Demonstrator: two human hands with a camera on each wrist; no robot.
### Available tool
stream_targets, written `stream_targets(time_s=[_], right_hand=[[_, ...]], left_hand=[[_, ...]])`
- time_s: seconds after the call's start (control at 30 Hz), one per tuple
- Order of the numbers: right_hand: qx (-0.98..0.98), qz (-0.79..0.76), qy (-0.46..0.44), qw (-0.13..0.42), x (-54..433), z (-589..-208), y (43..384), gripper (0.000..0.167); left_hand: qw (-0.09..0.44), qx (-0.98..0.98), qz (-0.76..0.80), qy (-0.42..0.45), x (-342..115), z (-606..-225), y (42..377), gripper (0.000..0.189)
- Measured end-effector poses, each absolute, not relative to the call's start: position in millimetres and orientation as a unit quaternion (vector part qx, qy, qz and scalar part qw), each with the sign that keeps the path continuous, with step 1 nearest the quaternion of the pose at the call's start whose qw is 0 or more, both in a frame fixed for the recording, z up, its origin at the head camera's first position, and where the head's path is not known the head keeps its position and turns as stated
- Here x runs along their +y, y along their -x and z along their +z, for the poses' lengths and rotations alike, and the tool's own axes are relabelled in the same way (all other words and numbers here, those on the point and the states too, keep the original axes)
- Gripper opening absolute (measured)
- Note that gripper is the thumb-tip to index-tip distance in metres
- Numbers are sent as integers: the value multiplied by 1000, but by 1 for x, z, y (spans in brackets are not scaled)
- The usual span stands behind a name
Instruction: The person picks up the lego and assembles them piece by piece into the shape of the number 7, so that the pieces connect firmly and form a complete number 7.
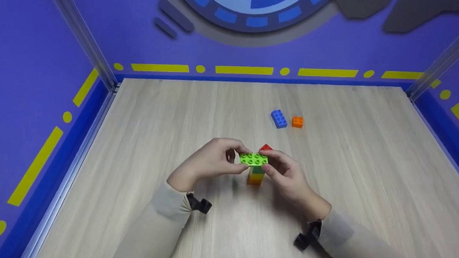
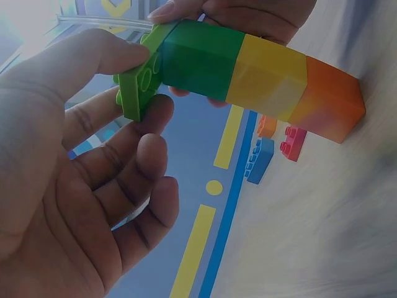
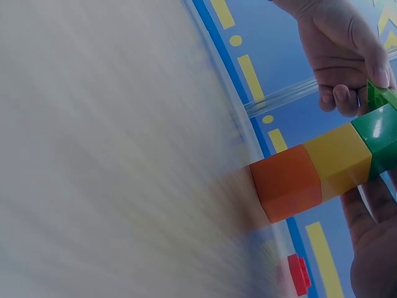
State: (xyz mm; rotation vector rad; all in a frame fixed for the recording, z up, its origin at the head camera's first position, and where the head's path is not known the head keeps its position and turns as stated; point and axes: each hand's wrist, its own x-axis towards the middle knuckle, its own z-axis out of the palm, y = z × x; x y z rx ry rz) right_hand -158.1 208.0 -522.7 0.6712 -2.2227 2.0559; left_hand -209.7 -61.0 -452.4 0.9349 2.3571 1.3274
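Pinching opposite ends of a lime-green studded plastic brick [image 1: 254, 159] are the left hand [image 1: 213, 160] and right hand [image 1: 291, 178]; beneath stands a green-yellow-orange block tower [image 1: 256, 176].

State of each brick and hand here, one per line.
Tower: upright, dark green over yellow over orange
Light green brick: atop tower, studs up, full seating unclear
Left hand: pinching light green brick
Right hand: gripping light green brick's right end
Blue brick: loose, studs up
Small orange brick: loose, studs up
Red brick: loose, studs up
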Motion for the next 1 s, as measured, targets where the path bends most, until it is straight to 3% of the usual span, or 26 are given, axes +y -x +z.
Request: stream_targets(time_s=[0.33, 0.67, 1.0], right_hand=[[-688, 668, -282, 35, 212, -528, 167, 33], [-691, 665, -281, 31, 204, -527, 168, 34], [-685, 671, -280, 34, 203, -529, 167, 34]], left_hand=[[182, 786, 506, -306, -56, -460, 215, 24], [208, 751, 551, -300, -67, -475, 234, 28], [210, 789, 526, -238, -34, -491, 256, 45]])
